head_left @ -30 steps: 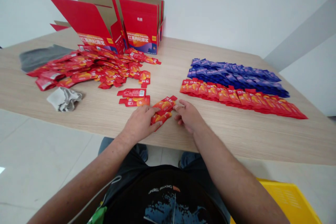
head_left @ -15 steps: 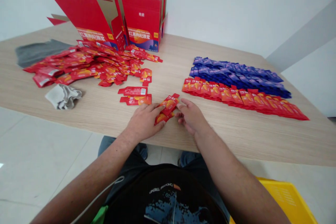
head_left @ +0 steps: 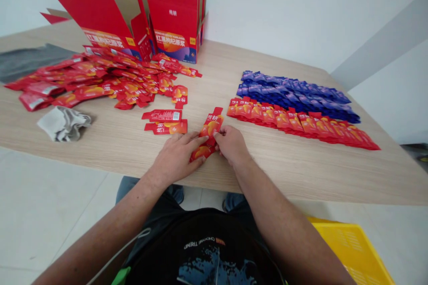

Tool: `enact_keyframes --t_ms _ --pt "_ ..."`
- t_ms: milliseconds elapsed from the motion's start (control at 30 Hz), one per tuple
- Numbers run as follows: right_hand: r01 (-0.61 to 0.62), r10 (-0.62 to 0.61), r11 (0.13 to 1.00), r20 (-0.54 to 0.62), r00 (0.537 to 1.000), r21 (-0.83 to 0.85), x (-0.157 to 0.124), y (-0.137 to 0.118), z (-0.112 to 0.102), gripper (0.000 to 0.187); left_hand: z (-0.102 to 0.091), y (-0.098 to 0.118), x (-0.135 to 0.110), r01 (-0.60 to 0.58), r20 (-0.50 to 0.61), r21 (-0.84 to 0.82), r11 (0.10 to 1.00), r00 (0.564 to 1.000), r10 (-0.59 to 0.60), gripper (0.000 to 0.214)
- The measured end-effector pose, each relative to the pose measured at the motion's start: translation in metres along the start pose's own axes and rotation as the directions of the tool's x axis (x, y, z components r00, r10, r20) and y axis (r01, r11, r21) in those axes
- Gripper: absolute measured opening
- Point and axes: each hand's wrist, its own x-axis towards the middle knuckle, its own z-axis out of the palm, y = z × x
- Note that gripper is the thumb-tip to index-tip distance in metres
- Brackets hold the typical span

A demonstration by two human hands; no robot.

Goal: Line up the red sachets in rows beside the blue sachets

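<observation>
A red sachet (head_left: 213, 124) with an orange fruit print lies tilted on the table in front of me, its spout end pointing away. A second red sachet (head_left: 198, 154) shows partly beneath it, nearer the table edge. From the left, my left hand (head_left: 177, 153) holds them, fingers on the upper one and thumb on the lower. My right hand (head_left: 231, 144) pinches the right edge of the upper sachet between thumb and curled fingers. Just left of my hands lie two loose sachets, one back side up (head_left: 163, 116) and one front side up (head_left: 169, 127).
A heap of red sachets (head_left: 100, 75) spreads at the left, before open red cartons (head_left: 172, 13). Overlapping rows of red sachets (head_left: 294, 120) and blue sachets (head_left: 297, 91) lie right. A grey-white cloth (head_left: 65, 124), a grey cloth (head_left: 33, 60) and a yellow crate (head_left: 347, 240) are also there.
My right hand has closed on the upper sachet's edge, its fingers having been apart from it. That sachet has turned more upright, its spout end swinging left. The view has shifted slightly.
</observation>
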Motion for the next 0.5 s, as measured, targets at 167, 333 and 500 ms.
enact_keyframes --t_ms 167,333,500 --pt "0.101 -0.106 0.994 -0.127 0.986 -0.042 -0.010 0.009 -0.035 0.011 0.000 -0.002 -0.001 0.055 -0.001 -0.025 0.998 0.998 -0.055 0.048" --pt "0.119 -0.119 0.993 -0.259 0.959 -0.013 -0.034 0.036 -0.104 0.016 0.002 -0.009 0.000 0.034 -0.023 -0.018 0.999 0.999 -0.034 0.043" --pt "0.057 -0.072 0.997 -0.497 0.865 -0.046 -0.048 0.083 -0.208 0.028 0.002 -0.015 0.005 0.044 0.010 -0.023 0.999 0.999 -0.044 0.037"
